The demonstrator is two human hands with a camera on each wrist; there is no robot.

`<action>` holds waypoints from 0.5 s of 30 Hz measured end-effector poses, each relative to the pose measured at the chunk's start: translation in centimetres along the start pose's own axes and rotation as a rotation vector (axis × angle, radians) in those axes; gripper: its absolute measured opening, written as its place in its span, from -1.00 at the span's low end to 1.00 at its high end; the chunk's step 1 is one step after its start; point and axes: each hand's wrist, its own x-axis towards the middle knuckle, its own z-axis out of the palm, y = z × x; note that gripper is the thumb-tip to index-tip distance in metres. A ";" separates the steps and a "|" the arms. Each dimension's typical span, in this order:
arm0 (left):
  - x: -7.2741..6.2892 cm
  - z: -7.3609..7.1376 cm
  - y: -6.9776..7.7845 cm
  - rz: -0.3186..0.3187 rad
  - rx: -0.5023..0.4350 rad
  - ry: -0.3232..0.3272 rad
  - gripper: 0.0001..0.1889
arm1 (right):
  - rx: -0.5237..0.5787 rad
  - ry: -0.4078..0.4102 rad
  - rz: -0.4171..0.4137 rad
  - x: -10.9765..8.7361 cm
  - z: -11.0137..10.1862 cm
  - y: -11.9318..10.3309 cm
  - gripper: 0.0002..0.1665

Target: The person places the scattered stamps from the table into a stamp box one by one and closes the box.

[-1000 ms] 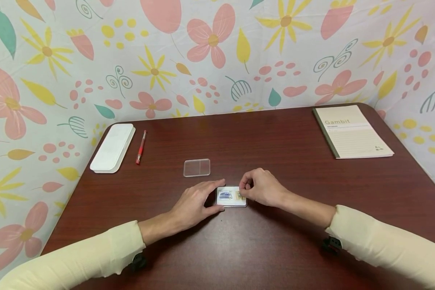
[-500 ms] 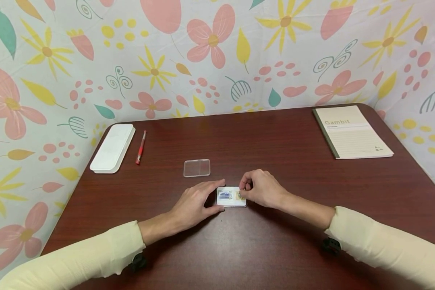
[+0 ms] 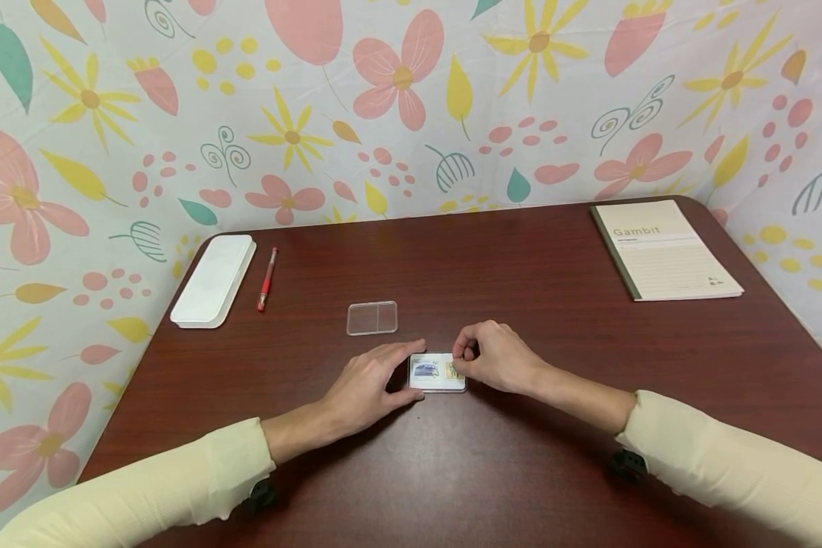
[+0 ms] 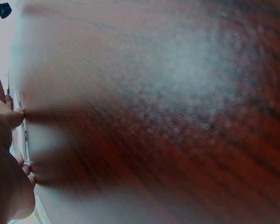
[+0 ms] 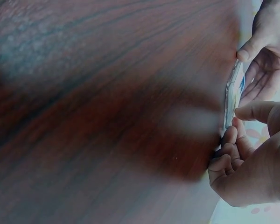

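Note:
A small flat clear plastic case (image 3: 437,387) with a white inside lies on the table. A blue-printed stamp-like piece (image 3: 426,370) shows in its left part and a smaller yellow stamp-like piece (image 3: 450,371) in its right part. My left hand (image 3: 361,382) holds the case's left end, thumb on the near edge and a finger on the far edge. At the right end, my right hand (image 3: 497,356) pinches the yellow piece with thumb and index finger, partly hiding it. In the right wrist view the case (image 5: 230,91) appears edge-on between both hands.
Behind the case lies a clear divided plastic lid (image 3: 372,318). Further left are a red pen (image 3: 267,280) and a white pencil case (image 3: 214,280). A notebook (image 3: 667,255) lies at the back right of the brown table (image 3: 411,472), before a flowered cloth.

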 end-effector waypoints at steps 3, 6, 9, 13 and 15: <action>0.0 0.0 0.0 0.000 0.000 0.000 -0.26 | 0.005 -0.001 -0.005 0.0 0.0 0.0 -0.88; 0.0 0.0 0.0 0.000 0.000 0.001 -0.26 | 0.008 -0.001 -0.007 0.0 0.0 0.0 -0.90; -0.1 0.0 0.0 0.001 0.001 0.002 -0.26 | 0.011 0.000 -0.008 -0.1 0.0 0.0 -0.90; -0.1 0.0 0.0 0.002 0.002 0.005 -0.26 | 0.013 0.003 -0.011 -0.1 0.0 0.0 -0.90; -0.1 0.1 0.0 0.000 0.003 0.006 -0.26 | 0.012 0.005 -0.010 -0.1 0.0 0.0 -0.89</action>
